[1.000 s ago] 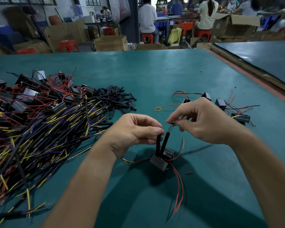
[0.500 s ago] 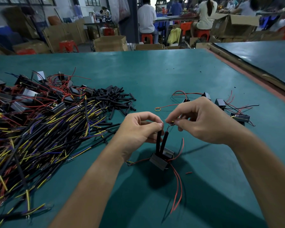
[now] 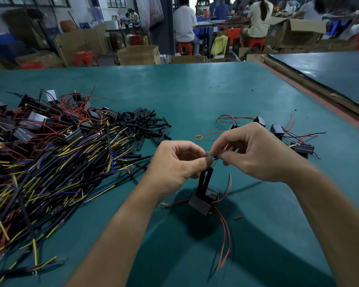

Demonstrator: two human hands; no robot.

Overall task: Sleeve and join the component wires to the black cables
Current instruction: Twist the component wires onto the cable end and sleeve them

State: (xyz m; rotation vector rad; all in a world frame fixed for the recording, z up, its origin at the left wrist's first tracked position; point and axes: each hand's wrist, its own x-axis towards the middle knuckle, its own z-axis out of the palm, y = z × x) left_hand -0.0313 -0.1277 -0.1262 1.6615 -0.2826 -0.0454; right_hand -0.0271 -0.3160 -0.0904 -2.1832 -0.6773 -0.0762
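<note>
Black sleeves [image 3: 205, 180]: two upright on the component [image 3: 202, 201], frame centre;
Left hand [image 3: 174, 164]: curled, pinching sleeve tops;
Right hand [image 3: 255, 154]: fingertips pinching wire ends [image 3: 213, 157];
Table [image 3: 216, 90]: green top runs to upper-frame edge; black cables [image 3: 50, 172] heaped left

Head-worn view, forward and down, close

My left hand [image 3: 178, 162] and right hand [image 3: 255, 152] meet over the middle of the table [image 3: 195, 90], pinching the wire ends [image 3: 212, 157] from either side. The component [image 3: 203, 198] sits directly below, its two sleeves [image 3: 204, 179] rising to my fingers. The cable heap [image 3: 50, 172] sprawls to my left, with loose sleeves [image 3: 145, 123] behind its right edge (boxed parts [image 3: 29, 119] behind its left). Other components [image 3: 277, 129] lie behind my right hand.
</note>
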